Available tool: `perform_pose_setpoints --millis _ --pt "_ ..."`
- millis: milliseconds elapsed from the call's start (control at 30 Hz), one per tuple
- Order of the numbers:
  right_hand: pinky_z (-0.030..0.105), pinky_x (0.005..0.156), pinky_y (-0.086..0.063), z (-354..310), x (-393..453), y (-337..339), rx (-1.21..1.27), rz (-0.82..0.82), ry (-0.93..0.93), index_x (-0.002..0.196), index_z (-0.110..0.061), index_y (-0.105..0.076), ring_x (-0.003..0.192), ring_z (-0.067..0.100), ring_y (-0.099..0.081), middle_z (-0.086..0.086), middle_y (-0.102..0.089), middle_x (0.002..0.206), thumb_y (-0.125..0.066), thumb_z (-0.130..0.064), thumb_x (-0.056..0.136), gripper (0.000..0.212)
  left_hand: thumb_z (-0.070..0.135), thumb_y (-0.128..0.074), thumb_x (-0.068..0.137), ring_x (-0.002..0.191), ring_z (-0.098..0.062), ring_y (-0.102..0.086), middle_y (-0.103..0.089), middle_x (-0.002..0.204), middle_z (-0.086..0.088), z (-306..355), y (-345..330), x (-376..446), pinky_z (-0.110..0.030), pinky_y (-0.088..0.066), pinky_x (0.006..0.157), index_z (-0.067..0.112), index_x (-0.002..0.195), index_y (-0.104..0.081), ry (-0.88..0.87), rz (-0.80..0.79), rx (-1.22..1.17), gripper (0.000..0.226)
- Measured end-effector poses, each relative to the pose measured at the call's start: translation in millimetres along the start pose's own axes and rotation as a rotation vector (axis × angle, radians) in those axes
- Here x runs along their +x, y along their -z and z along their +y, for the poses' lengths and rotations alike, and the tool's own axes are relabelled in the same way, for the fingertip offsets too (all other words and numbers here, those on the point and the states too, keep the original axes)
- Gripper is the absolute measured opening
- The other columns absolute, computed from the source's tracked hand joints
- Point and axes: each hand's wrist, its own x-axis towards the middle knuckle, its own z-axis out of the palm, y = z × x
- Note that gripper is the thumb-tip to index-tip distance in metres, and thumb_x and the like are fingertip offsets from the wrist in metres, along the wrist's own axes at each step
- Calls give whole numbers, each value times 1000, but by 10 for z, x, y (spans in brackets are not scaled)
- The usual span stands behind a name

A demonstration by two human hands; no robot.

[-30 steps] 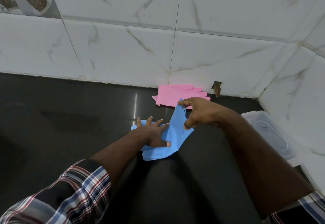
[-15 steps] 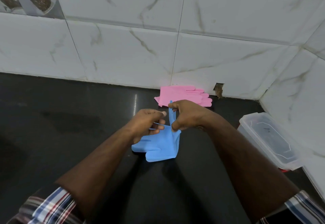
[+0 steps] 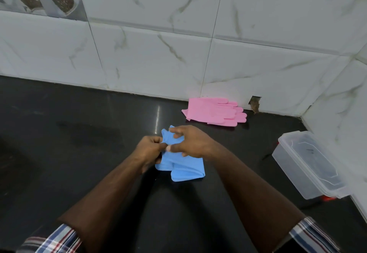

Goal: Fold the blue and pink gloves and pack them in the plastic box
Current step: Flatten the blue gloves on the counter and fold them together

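**Both hands working the blue glove into a fold**

The left hand [image 3: 150,149] and right hand [image 3: 190,142] meet over the blue gloves [image 3: 182,168] near the middle of the black counter [image 3: 69,153]. The left pinches the far-left edge between thumb and curled fingers; the right has its fingers bent over the upper part, thumb tucked against the rubber. The near half lies flat in doubled layers with a soft crease along its right edge.

The material looks thin, limp and light, probably a bit tacky, so it should hold a fold only while pressed. Taking it by the layered edges, not a single finger, seems best.

To the right, near the side wall, stands the translucent plastic box [image 3: 309,165], rigid, lid on. Farther off, against the marbled white tiles [image 3: 158,54], the pink gloves [image 3: 215,111] lie flat and unfolded.
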Motion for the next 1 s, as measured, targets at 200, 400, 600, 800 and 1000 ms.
perform_pose_setpoints --millis 200,400,600,800,1000 --pt "28 114 -24 728 -152 -160 -213 223 -127 149 -15 -41 144 20 -32 9 -36 156 -58 -28 95 58 1 -64 92 83 -27 -77 -78 94 -13 -208 54 24 -32 -59 57 5 88 -69 107 31 -97 8" --pt "35 118 -21 778 -166 -608 -172 161 -173 156 -17 -19 152 27 -11 10 7 165 -40 -35 104 59 7 -62 95 85 -28 -76 -78 97 -14 -308 47 66 -39 -62 68 2 100 -70 112 58 -114 11" --pt "42 123 -8 716 -107 -818 -303 190 -160 157 -15 -12 151 33 10 17 14 163 -33 -40 105 61 14 -69 92 89 -29 -76 -78 97 -10 -397 7 75 -50 -60 85 8 105 -71 78 73 -64 14" --pt "45 123 -4 675 -105 -848 -359 145 -114 158 -20 -12 151 34 12 13 8 165 -27 -44 105 60 13 -63 96 89 -28 -75 -77 98 -10 -416 8 136 -48 -61 84 8 108 -70 89 145 13 15" --pt "44 123 -9 847 -137 -675 -224 199 -106 157 -24 -20 153 25 4 9 5 166 -34 -38 105 55 7 -51 101 92 -30 -75 -78 100 -11 -355 68 147 -51 -59 88 8 110 -70 128 71 -85 21"
